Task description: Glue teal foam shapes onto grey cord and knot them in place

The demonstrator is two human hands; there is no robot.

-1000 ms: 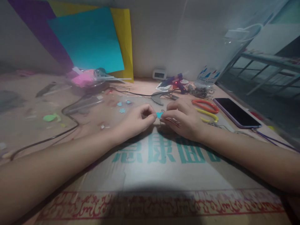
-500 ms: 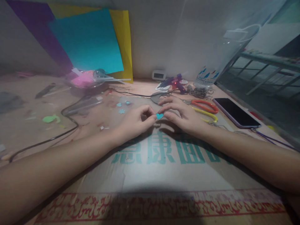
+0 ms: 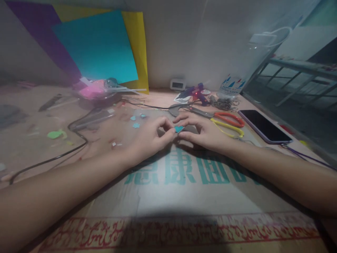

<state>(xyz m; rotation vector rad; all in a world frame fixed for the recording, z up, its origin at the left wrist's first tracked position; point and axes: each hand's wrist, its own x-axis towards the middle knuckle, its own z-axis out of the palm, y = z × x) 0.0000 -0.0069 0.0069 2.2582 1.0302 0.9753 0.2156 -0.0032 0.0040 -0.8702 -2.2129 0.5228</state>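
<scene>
Head view: a small blue heart-shaped piece is held up over the middle of the bench, between the two hands. Its left edge is clamped between the thumb and forefinger of the left hand, whose fingertips are pressed together there. At its right end the right hand is placed with thumb and fingers parted, the forefinger behind the piece and the thumb in front; whether the piece is touched by them cannot be told.

Beneath both hands a printed board is spread, marked with green characters and a red patterned border. Beside the left hand, on its far side, a blue flower-shaped piece is laid near two smaller blue bits. Behind the right hand, scissors with one orange and one yellow handle are set down, and a phone is placed farther right, its screen dark. Toward the back, a glue gun with a lit red light is seen near a small white display device. A blue sheet is propped at the wall, overlapping a yellow sheet.
</scene>
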